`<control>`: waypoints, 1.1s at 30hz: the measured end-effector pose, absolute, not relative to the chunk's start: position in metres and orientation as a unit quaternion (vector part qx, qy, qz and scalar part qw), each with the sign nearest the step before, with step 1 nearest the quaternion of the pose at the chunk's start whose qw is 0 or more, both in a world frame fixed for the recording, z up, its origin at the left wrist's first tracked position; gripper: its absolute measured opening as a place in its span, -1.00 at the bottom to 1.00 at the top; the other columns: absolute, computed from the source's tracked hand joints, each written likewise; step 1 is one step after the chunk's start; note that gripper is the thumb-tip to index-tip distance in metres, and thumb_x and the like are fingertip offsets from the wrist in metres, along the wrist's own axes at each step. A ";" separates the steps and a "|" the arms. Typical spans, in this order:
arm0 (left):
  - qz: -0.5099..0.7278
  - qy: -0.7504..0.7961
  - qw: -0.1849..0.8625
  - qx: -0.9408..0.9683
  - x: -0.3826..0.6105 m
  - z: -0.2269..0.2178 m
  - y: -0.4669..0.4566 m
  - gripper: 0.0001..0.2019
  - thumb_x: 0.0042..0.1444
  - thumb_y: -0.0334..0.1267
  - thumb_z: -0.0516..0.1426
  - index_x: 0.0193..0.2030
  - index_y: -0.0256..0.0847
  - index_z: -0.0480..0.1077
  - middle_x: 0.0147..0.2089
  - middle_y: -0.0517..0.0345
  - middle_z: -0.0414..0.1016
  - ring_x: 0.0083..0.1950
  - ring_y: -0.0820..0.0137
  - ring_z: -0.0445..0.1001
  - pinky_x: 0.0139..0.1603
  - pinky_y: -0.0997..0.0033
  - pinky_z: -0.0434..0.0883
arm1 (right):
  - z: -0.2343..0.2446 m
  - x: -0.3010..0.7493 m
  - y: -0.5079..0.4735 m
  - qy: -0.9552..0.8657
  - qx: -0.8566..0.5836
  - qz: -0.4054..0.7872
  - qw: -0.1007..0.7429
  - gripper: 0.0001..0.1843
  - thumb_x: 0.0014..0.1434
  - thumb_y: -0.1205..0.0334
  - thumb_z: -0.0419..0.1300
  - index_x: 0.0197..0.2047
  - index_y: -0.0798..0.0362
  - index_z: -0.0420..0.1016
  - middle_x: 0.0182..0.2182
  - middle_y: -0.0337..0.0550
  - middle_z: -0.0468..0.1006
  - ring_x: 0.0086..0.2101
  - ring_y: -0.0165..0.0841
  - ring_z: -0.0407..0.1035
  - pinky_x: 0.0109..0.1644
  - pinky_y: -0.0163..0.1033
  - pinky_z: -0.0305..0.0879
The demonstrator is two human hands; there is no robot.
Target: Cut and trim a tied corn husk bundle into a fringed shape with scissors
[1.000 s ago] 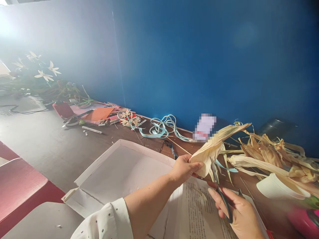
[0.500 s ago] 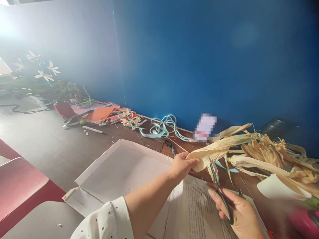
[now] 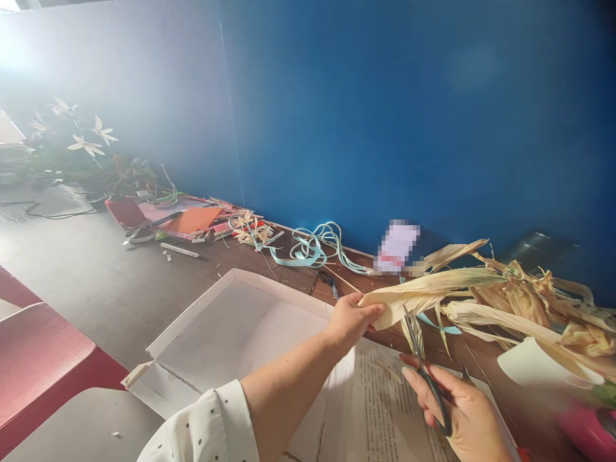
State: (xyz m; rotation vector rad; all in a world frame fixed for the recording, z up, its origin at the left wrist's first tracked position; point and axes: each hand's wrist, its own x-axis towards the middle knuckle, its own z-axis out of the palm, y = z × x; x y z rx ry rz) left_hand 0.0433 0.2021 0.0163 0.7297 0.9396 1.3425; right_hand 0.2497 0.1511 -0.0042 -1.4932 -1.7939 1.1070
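Observation:
My left hand (image 3: pixel 353 317) pinches the near end of a long, pale dried corn husk (image 3: pixel 428 290), its far end reaching over a heap of husks. Black-handled scissors (image 3: pixel 436 394) are in my right hand (image 3: pixel 464 404), fingers through the loops. Their blades point up at the lower edge of the husk, just right of my left fingers. A thin strip of husk dangles beside the blades. Below both hands lies a printed sheet (image 3: pixel 385 398) on an opened white cardboard box (image 3: pixel 226 333).
More dried husks (image 3: pixel 529 295) and a white paper cup (image 3: pixel 541 362) are at the right. Along the blue wall (image 3: pixel 385 115) lie light-blue ribbon (image 3: pixel 308 256), a second pair of scissors (image 3: pixel 328 282) and coloured paper (image 3: pixel 195 220). A red chair (image 3: pixel 43 366) stands at the left.
The husk's far part has dipped slightly and lies lower against the heap. Both hands and the scissors hold nearly the same place.

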 end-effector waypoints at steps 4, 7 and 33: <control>0.588 0.417 0.614 0.322 0.044 0.014 0.202 -0.64 -0.20 -0.10 0.33 -0.38 -0.34 0.39 -0.46 0.17 0.38 -0.47 0.55 0.31 -0.54 0.60 0.30 | 0.000 0.247 0.150 -0.666 -0.542 0.416 0.299 -0.41 0.08 -0.24 0.28 -0.05 0.09 0.60 -0.59 -0.25 0.38 -0.60 -0.40 0.28 -0.53 -0.42 0.31; 0.588 0.421 0.611 0.324 0.044 0.015 0.201 -0.66 -0.20 -0.12 0.32 -0.40 -0.33 0.39 -0.47 0.18 0.37 -0.47 0.55 0.31 -0.55 0.59 0.31 | 0.000 0.247 0.152 -0.672 -0.527 0.423 0.304 -0.44 0.05 -0.24 0.29 -0.11 0.08 0.62 -0.59 -0.22 0.40 -0.60 -0.39 0.29 -0.55 -0.42 0.31; 0.564 0.418 0.612 0.363 0.051 0.018 0.193 -0.72 -0.16 -0.20 0.30 -0.43 -0.27 0.28 -0.55 0.29 0.27 -0.55 0.57 0.21 -0.54 0.55 0.19 | -0.002 0.251 0.153 -0.667 -0.560 0.392 0.297 -0.45 0.09 -0.20 0.27 -0.04 0.07 0.56 -0.57 -0.27 0.39 -0.57 -0.39 0.27 -0.47 -0.43 0.26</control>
